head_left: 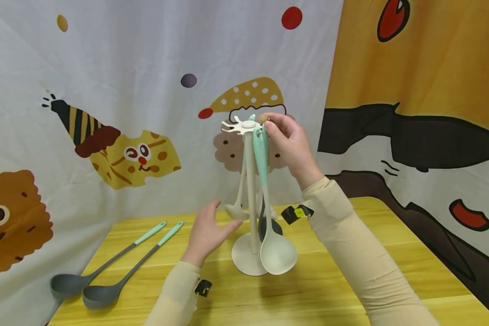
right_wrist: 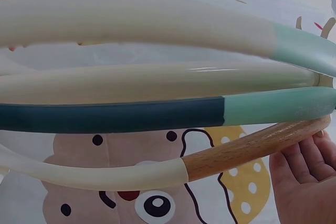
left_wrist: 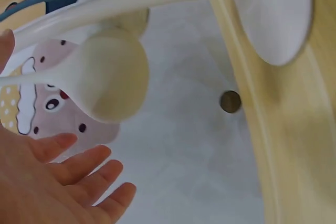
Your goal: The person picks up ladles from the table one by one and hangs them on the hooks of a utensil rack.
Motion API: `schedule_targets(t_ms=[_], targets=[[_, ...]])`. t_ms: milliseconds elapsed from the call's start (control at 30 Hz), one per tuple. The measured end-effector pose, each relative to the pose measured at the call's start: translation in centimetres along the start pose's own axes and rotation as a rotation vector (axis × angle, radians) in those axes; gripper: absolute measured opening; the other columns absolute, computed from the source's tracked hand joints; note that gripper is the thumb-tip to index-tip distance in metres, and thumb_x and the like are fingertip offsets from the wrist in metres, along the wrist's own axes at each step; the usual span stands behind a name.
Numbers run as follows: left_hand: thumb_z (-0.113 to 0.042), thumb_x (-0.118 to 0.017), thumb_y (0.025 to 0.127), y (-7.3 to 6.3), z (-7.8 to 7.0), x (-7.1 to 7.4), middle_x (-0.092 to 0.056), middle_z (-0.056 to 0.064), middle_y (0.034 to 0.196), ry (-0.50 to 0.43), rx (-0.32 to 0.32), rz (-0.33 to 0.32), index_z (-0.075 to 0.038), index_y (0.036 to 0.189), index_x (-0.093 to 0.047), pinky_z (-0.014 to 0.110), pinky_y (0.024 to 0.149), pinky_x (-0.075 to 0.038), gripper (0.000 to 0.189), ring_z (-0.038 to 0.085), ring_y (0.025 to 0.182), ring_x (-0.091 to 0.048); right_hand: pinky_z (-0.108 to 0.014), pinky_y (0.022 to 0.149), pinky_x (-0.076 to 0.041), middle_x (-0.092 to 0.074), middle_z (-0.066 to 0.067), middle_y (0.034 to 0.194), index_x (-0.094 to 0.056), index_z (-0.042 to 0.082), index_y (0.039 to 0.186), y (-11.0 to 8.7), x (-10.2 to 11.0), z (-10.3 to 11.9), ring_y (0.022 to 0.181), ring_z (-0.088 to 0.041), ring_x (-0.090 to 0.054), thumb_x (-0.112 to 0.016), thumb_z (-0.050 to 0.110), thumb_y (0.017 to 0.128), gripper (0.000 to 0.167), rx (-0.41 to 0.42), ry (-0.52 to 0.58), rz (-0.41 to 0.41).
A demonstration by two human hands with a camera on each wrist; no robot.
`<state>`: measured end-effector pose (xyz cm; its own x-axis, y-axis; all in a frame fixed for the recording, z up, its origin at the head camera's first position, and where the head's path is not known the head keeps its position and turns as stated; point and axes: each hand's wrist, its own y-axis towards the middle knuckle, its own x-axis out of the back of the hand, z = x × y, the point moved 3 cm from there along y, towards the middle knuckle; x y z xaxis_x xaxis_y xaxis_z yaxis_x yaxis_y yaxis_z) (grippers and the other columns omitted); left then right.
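Note:
A cream utensil stand (head_left: 250, 194) with a hooked top stands on the table. At that top my right hand (head_left: 291, 142) pinches the end of a wooden-handled utensil (right_wrist: 236, 153), whose neck is cream and whose head is mostly hidden behind the others. Hanging in front is a cream ladle (head_left: 279, 253) with a mint handle. Behind it hangs a dark utensil (head_left: 275, 227), also mint-handled. A smaller cream ladle (head_left: 237, 212) hangs on the left side. Close to it is my left hand (head_left: 209, 233), fingers spread and holding nothing.
Two dark grey ladles, a rear one (head_left: 67, 285) and a front one (head_left: 99, 296), lie side by side at the table's left, mint handles pointing away. Behind the wooden table (head_left: 334, 290) hangs a cartoon-printed cloth (head_left: 146, 54).

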<state>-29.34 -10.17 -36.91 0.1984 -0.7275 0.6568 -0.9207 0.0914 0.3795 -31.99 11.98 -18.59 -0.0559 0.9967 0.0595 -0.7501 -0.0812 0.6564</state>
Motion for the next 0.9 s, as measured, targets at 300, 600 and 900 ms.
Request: schedule_targets(t_ms=[300,600,900], targets=[[-0.070,-0.067,0.079,-0.2,2.9,-0.1,-0.037,0.019,0.153,0.110,0.059,0.098,-0.003,0.153,-0.031,0.061,0.108,-0.031,0.105,0.042,0.138,-0.036,-0.032,0.098,-0.044,-0.060,-0.011,0.122,-0.055,-0.005,0.133,0.0,-0.1,0.0,0.107,-0.015,-0.056,-0.054,0.012,0.102,0.035,-0.008,0.000,0.000],[-0.073,-0.065,0.079,-0.5,6.2,0.6,-0.030,0.024,0.155,0.237,0.081,0.108,-0.001,0.154,-0.027,0.067,0.109,-0.021,0.111,0.047,0.141,-0.027,-0.035,0.101,-0.043,-0.060,-0.012,0.123,-0.054,-0.005,0.134,-0.2,0.0,0.2,0.107,-0.015,-0.056,-0.054,0.013,0.102,0.037,-0.021,-0.011,-0.009],[-0.082,-0.058,0.075,-0.7,9.6,1.9,-0.024,0.031,0.155,0.365,0.164,0.141,-0.003,0.155,-0.025,0.076,0.105,-0.014,0.118,0.055,0.141,-0.014,-0.032,0.099,-0.043,-0.060,-0.011,0.122,-0.055,-0.005,0.133,-0.1,0.0,0.1,0.107,-0.015,-0.056,-0.054,0.012,0.102,0.035,-0.010,-0.006,-0.007]])
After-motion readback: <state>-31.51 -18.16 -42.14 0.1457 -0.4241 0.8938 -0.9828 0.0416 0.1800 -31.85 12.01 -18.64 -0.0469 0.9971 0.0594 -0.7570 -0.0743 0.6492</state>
